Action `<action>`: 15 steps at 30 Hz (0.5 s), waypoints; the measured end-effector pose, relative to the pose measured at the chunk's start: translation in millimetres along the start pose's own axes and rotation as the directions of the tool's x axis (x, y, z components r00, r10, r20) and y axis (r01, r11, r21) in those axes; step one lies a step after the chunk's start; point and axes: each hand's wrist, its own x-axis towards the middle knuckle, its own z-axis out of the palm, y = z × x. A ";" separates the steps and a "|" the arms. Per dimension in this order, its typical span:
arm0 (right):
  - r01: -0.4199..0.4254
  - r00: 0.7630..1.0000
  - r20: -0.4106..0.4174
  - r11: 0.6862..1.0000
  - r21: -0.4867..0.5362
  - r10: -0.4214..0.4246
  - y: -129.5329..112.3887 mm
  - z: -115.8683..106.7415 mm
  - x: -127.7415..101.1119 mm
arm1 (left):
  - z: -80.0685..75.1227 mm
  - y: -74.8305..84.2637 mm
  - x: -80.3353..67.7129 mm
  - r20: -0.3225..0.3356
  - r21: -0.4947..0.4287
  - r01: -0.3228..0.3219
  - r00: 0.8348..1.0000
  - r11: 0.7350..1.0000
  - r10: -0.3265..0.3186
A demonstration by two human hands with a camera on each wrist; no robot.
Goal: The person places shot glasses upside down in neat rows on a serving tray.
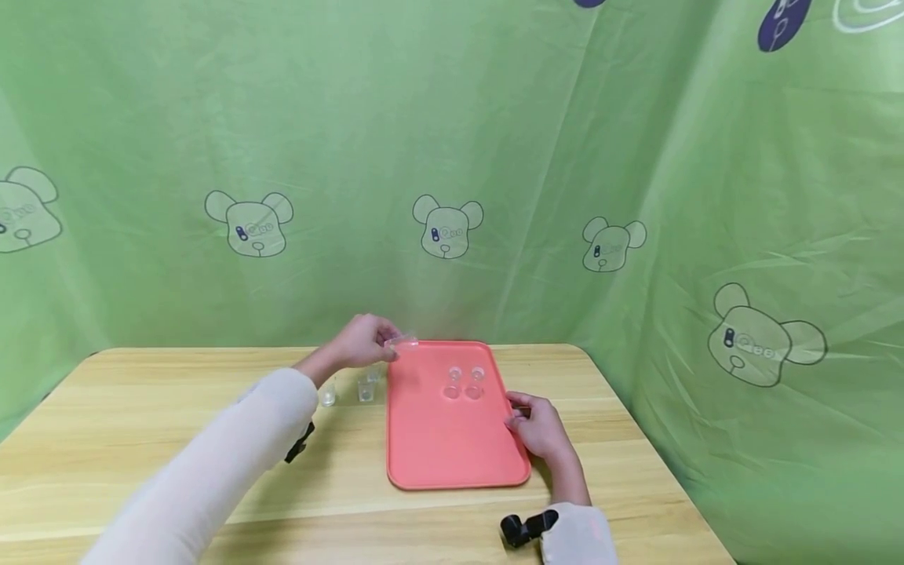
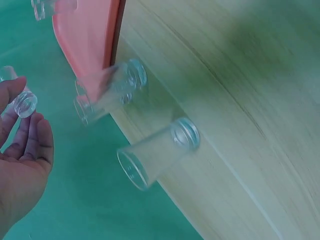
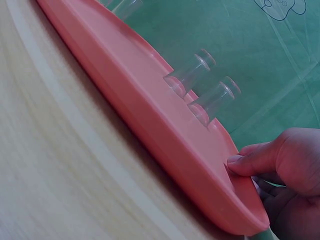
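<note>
My left hand pinches a clear glass, tipped on its side over the far left corner of the pink tray. In the left wrist view, that held glass shows its thick round base beside the thumb. My right hand grips the tray's right rim, with its thumb on the inner side. Two clear glasses stand bottom up on the tray, right of its middle. Left of the tray, clear glasses stand upright on the table; overlap makes their number uncertain.
The light wood table ends at a green curtain printed with bear heads, which also runs along the right side. Black straps with small devices sit at both wrists.
</note>
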 end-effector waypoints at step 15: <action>-0.006 1.000 -0.001 1.000 -0.007 0.006 0.4 0.0 0.7 | 30.0 14.2 15.3 0.014 0.072 0.026 1.000 0.997 -0.027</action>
